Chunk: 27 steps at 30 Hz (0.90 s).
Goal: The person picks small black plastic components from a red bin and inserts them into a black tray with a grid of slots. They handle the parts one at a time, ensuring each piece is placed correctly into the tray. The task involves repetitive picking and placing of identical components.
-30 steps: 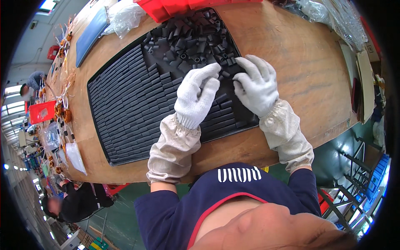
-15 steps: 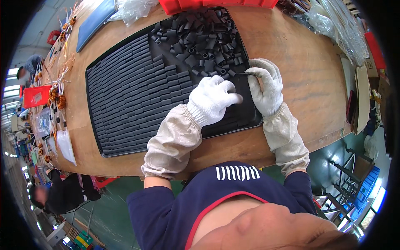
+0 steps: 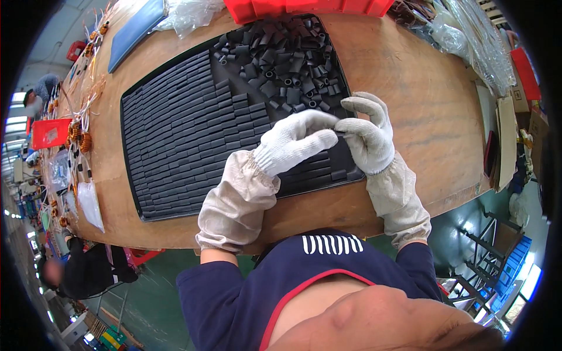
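My left hand [image 3: 298, 139], in a white knit glove, is over the right part of a black tray [image 3: 133, 186]. Its curled fingers and thumb reach the fingertips of my right hand [image 3: 370, 133], gloved the same way, at the tray's right edge. The right thumb and a finger are pinched; another finger is raised. Whatever lies between the meeting fingertips is mostly hidden, with only a small dark bit showing. Short black tubes [image 3: 187, 126] lie in tight rows across the tray's left and middle. Beyond my hands, loose black tubes [image 3: 287, 61] are heaped in the far right part.
A red bin [image 3: 310, 7] stands at the table's far edge. Clear plastic bags [image 3: 462, 35] lie far right, near cardboard [image 3: 506, 140]. Wired copper coils [image 3: 86, 142] and a red tray [image 3: 50, 134] are at left. A person in black [image 3: 93, 272] is at lower left.
My left hand has turned and moved right until its fingertips meet the right hand's. My right hand has come slightly nearer me; the thin dark rod at its fingertips no longer shows.
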Each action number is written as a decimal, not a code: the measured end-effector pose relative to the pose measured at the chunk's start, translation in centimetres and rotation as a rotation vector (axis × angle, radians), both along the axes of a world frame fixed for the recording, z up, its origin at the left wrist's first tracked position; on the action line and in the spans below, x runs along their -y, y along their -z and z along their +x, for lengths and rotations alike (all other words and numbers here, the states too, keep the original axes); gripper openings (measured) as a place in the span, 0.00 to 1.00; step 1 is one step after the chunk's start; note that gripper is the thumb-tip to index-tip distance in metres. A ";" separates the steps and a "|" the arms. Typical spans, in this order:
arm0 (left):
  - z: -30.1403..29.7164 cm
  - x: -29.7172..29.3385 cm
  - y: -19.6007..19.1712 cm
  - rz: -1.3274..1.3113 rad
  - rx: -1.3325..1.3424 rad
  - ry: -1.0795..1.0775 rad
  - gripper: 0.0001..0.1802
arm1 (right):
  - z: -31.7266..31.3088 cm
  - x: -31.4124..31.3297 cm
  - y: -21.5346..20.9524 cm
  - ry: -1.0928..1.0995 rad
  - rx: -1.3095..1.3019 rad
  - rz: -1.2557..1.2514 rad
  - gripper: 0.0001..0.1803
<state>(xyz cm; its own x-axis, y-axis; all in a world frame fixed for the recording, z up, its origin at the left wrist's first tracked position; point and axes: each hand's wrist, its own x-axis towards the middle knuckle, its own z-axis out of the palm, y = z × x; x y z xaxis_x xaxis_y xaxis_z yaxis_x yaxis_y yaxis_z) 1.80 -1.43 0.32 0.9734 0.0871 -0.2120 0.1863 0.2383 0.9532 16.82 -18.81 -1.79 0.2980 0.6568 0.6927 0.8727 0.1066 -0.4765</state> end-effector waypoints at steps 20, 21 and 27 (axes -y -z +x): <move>0.5 -0.3 0.8 -0.098 0.087 -0.316 0.14 | 0.0 -2.6 1.5 0.356 0.250 -0.355 0.19; 0.5 -0.2 0.9 -0.081 0.093 -0.329 0.14 | 0.1 -2.6 1.4 0.341 0.203 -0.300 0.20; 0.4 -0.4 2.0 0.406 0.144 -0.295 0.16 | 0.0 -1.3 1.8 0.169 -0.298 0.045 0.20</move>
<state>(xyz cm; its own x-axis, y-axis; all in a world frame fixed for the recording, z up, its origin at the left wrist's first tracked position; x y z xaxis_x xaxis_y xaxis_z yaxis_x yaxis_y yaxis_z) 2.17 -1.02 -1.69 0.9119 0.4094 0.0296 0.0278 -0.1336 0.9906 16.80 -17.53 -3.57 0.5938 0.5514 0.5860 0.7029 -0.0011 -0.7113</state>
